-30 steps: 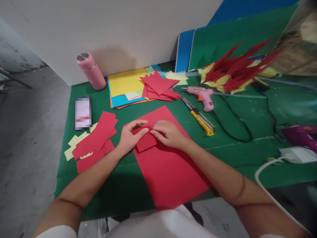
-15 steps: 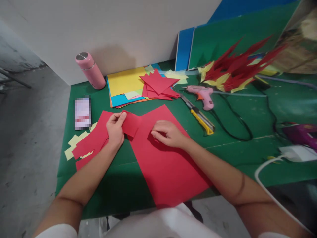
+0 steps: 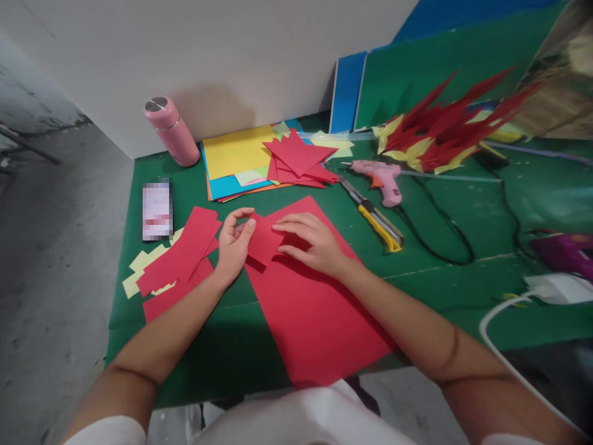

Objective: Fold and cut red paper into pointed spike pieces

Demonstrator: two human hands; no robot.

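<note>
A small red paper piece [image 3: 265, 242] is pinched between thumb and fingers of my left hand [image 3: 235, 244], above the upper left part of a large red paper sheet [image 3: 319, 309]. My right hand [image 3: 311, 240] is at the piece's right edge, thumb and fingers apart; whether the fingertips touch it I cannot tell. Left of my left hand lies a pile of cut red paper strips [image 3: 178, 256], with pale yellow paper pieces [image 3: 134, 281] partly under it.
Beyond the sheet lie a yellow utility knife [image 3: 377, 225], a pink glue gun [image 3: 382, 178] and red triangular cutouts [image 3: 299, 157] on coloured paper [image 3: 236, 151]. A pink bottle [image 3: 173, 133] and a phone [image 3: 157, 210] stand left. Red and yellow paper flames [image 3: 445, 133] rise at the right.
My left hand has moved right with the red paper piece, away from the strips. My right hand has uncurled, its fingers now spread at the piece's edge.
</note>
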